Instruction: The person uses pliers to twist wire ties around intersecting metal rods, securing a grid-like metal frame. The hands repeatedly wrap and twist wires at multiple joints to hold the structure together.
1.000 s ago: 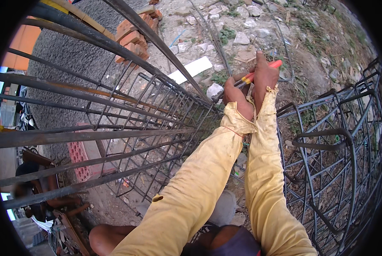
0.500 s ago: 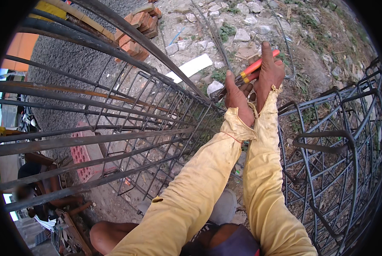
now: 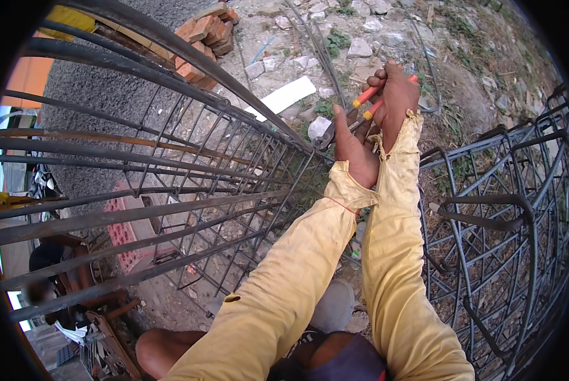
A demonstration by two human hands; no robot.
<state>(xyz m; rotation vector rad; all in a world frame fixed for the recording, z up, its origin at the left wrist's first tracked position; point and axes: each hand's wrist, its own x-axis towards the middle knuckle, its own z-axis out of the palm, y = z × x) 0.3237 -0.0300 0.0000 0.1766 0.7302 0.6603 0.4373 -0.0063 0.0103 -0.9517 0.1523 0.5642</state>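
Head view, looking down from a height over a person's two arms in yellow sleeves. The arms reach forward to the top corner of a tall cage of steel reinforcing bars (image 3: 189, 190), long bars running lengthwise and square ties crossing them. The right hand (image 3: 395, 95) has its fingers clamped around the orange handles of a pair of pincers (image 3: 364, 105), whose metal head meets the cage at a bar crossing just beyond the left hand. The left hand (image 3: 354, 149) rests against the bars beside the tool head, fingers together and pressed to the steel; whether it pinches a wire cannot be told. A second bar cage (image 3: 500, 209) stands to the right. Far below lie rubble-strewn ground, a stack of red bricks (image 3: 202, 32) and a white board (image 3: 287, 95).

As a judgement, the cage looks largely assembled, with its ties already in place along the visible length; the tying at this one upper crossing appears to be in hand, and individual wire knots are too small to confirm.
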